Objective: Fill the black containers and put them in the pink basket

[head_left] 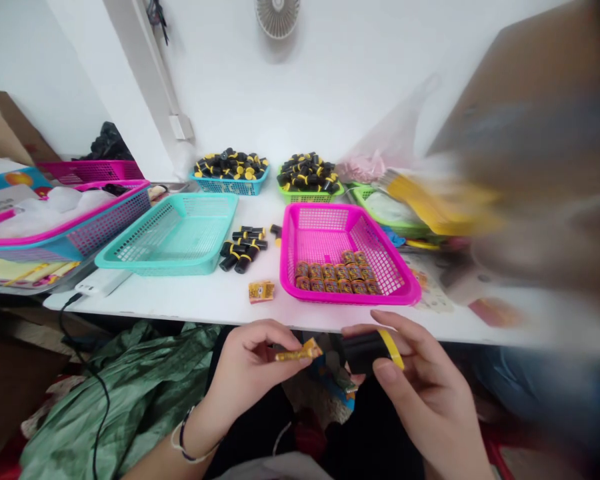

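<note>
My left hand pinches a small flat orange-yellow printed wrapper between thumb and fingers. In my right hand is a small black cylinder with a yellow band at one end, lying on its side and pointing toward the wrapper. The two are close together but apart, just in front of the table edge. More printed wrappers lie on the white table beyond my left hand. Behind them rests a loose group of black-and-yellow cylinders. A pink basket holds rows of cylinders in printed wrappers.
A teal basket stands left on the table, beside a white power strip. At the back, a blue basket and a green basket are heaped with black-and-yellow cylinders. Blurred shapes fill the right side.
</note>
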Demonstrator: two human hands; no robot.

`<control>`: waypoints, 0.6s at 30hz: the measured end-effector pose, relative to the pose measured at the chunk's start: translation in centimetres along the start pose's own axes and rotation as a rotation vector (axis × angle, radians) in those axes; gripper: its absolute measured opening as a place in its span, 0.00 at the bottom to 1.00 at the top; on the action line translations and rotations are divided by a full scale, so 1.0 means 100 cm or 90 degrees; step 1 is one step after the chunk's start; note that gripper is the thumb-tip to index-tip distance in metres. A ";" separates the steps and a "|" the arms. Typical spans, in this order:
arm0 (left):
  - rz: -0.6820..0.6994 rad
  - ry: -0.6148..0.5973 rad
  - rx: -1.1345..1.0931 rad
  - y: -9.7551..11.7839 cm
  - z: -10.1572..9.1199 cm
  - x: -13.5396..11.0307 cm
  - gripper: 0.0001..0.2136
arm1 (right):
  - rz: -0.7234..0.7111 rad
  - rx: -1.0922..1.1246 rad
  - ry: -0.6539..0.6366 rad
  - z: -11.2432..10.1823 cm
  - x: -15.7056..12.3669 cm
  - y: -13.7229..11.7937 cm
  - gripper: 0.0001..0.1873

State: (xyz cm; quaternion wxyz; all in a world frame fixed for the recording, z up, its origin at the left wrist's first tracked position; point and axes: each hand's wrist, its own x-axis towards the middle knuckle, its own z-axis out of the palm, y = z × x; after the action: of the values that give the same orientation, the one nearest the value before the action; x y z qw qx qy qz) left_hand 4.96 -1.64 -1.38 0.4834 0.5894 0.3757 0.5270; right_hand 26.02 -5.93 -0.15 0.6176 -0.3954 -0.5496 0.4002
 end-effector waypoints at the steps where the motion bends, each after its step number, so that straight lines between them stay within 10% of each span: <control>1: -0.003 -0.005 0.039 0.000 0.001 -0.002 0.05 | 0.000 0.007 0.017 0.002 0.001 -0.003 0.18; 10: 0.323 -0.144 0.386 0.014 -0.001 -0.008 0.16 | 0.035 0.033 0.051 0.010 0.008 -0.009 0.15; 18: 0.389 -0.196 0.468 0.014 -0.007 -0.010 0.26 | 0.058 0.071 -0.001 0.021 0.005 -0.015 0.15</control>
State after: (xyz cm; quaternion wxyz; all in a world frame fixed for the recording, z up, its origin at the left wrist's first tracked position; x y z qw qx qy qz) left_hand 4.02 -2.83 -0.34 0.1175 0.8747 0.2711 0.3843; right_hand 24.09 -5.86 1.57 0.6195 -0.3848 -0.5083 0.4581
